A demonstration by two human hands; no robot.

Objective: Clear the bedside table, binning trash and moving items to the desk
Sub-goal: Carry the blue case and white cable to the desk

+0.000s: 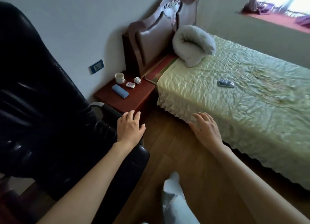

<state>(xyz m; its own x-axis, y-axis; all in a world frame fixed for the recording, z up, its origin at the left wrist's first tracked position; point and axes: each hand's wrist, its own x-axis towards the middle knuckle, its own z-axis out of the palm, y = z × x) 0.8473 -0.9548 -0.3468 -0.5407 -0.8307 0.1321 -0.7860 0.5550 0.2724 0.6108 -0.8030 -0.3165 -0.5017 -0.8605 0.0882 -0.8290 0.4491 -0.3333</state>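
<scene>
The red-brown bedside table (134, 96) stands between the wall and the bed. On it are a white mug (119, 78), a blue case (120, 91), a small pinkish wrapper-like piece (130, 85) and a pale seashell (137, 80). My left hand (130, 129) hovers with relaxed fingers in front of the table's near corner, holding nothing. My right hand (207, 130) is stretched flat with straight fingers near the bed's frilled edge, also holding nothing. Both hands are well short of the items on the table.
A black leather office chair (42, 106) fills the left, its armrest under my left forearm. The bed (243, 98) with a green cover carries a rolled grey pillow (192, 46) and a small dark object (225, 83). Wooden floor (167, 148) lies between chair and bed.
</scene>
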